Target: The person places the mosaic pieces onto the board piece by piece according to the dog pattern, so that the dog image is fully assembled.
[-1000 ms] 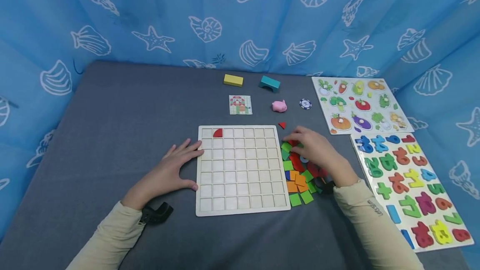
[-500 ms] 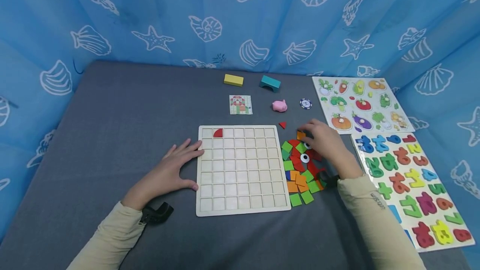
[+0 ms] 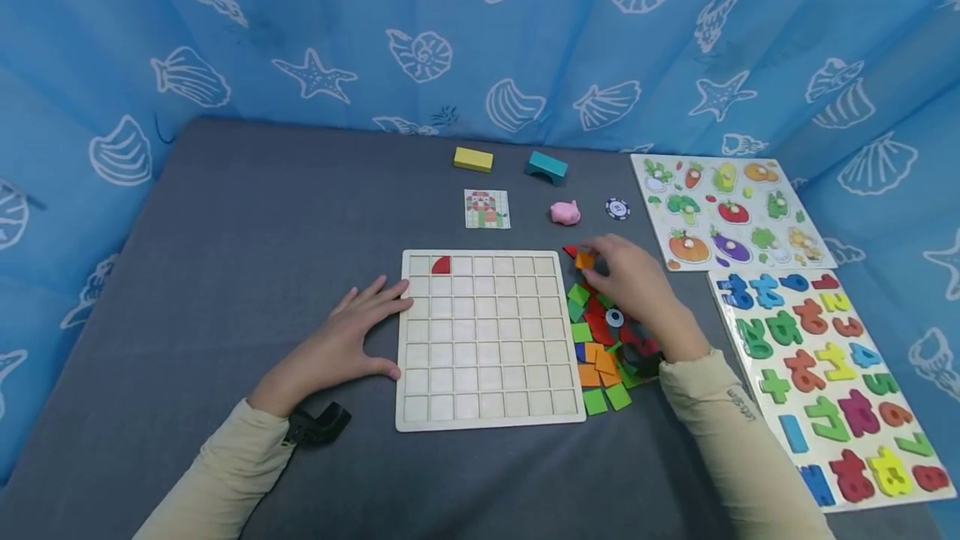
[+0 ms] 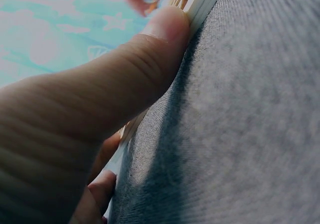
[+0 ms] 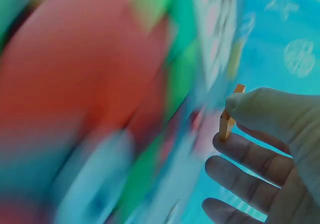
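Note:
My left hand [image 3: 348, 336] rests along the left edge of a wooden grid board [image 3: 491, 332], fingers spread, thumb and fingertips touching its rim. In the left wrist view, the thumb [image 4: 145, 59] lies on that edge. A red quarter-circle tile [image 3: 442, 266] sits in the top row, second cell from the left. Beyond the board's upper right corner, my right hand [image 3: 637, 286] pinches an orange tile [image 3: 584, 260] between thumb and index finger. The right wrist view shows the tile [image 5: 225, 128] edge-on, with the other fingers loosely bent. Below this hand lies a pile of colored tiles [image 3: 592, 354], partly hidden by it.
A red triangle [image 3: 571, 251] lies near the held tile. Behind the board are a pattern card [image 3: 487, 209], pink pig [image 3: 565, 212], poker chip [image 3: 617, 208], yellow block [image 3: 473, 160] and teal arch block [image 3: 547, 167]. Vegetable [image 3: 727, 252] and number puzzle boards [image 3: 806, 432] stand right.
My right hand has picked an orange tile out of the pile and moved it left and away toward the red triangle. My left hand keeps its place on the board's edge.

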A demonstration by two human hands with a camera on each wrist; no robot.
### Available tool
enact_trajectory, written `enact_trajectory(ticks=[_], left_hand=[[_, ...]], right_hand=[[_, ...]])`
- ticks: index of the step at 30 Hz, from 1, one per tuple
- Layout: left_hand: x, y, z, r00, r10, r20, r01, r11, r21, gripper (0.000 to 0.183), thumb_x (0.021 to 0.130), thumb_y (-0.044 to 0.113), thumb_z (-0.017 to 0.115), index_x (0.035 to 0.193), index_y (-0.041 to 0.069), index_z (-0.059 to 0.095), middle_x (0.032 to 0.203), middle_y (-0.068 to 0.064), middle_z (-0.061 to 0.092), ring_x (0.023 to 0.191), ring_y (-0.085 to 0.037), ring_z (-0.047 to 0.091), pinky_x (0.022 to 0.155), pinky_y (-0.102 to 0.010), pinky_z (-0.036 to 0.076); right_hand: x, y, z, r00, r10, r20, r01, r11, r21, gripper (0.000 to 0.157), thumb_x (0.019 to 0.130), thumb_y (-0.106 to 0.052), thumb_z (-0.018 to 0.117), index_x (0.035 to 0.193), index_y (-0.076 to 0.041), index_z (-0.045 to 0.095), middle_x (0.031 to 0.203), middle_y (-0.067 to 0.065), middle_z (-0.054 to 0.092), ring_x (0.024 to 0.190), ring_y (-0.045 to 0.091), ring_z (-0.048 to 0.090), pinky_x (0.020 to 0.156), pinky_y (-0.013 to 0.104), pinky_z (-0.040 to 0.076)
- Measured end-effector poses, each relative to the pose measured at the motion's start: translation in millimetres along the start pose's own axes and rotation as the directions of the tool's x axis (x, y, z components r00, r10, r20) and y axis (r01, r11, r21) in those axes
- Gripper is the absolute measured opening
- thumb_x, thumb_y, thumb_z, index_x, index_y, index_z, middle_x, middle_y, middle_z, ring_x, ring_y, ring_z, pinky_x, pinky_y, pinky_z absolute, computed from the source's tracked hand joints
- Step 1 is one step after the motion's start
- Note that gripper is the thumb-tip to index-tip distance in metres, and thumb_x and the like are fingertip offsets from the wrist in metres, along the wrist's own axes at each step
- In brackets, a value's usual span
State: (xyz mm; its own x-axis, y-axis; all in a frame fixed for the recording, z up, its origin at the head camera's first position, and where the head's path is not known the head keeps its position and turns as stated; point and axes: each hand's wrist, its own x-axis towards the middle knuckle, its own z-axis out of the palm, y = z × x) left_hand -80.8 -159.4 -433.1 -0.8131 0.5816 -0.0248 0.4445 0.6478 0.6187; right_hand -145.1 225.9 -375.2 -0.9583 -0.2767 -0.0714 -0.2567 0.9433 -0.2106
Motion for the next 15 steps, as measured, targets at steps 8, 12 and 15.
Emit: enact_trajectory(ticks=[8,12,15], left_hand=[[-1.5,0.6,-1.0,1.0,-0.003,-0.006,0.003,1.0,-0.001,0.092,0.059,0.055,0.07,0.138,0.023,0.034,0.147,0.005,0.019,0.137,-0.02,0.005,0.106,-0.053,0.004],[-1.1,1.0,-0.4,1.0,-0.002,-0.009,0.002,1.0,0.004,0.091,0.06,0.055,0.07,0.138,0.023,0.034,0.147,0.006,0.019,0.137,-0.02,0.006,0.106,-0.052,0.004],[-0.5,1.5,-0.1,1.0,0.002,-0.012,-0.002,1.0,0.008,0.091,0.06,0.056,0.07,0.137,0.023,0.035,0.147,0.006,0.02,0.137,-0.02,0.006,0.106,-0.052,0.004]], right_hand=[[36,-81,8.3,0.956,-0.289,-0.045,0.291,0.956,0.044,0.025,0.079,-0.019,0.067,0.102,-0.01,0.064,0.096,0.003,0.06,0.086,0.017,0.057,0.072,0.033,0.048],[51,-109,17.5,0.936,-0.351,-0.011,0.351,0.936,-0.002,0.024,0.077,-0.021,0.068,0.099,-0.013,0.066,0.094,0.001,0.06,0.081,0.014,0.057,0.065,0.03,0.048],[59,-120,23.9,0.936,-0.349,0.04,0.35,0.936,-0.026,0.023,0.077,-0.021,0.068,0.098,-0.014,0.067,0.092,0.0,0.06,0.079,0.013,0.056,0.064,0.029,0.048]])
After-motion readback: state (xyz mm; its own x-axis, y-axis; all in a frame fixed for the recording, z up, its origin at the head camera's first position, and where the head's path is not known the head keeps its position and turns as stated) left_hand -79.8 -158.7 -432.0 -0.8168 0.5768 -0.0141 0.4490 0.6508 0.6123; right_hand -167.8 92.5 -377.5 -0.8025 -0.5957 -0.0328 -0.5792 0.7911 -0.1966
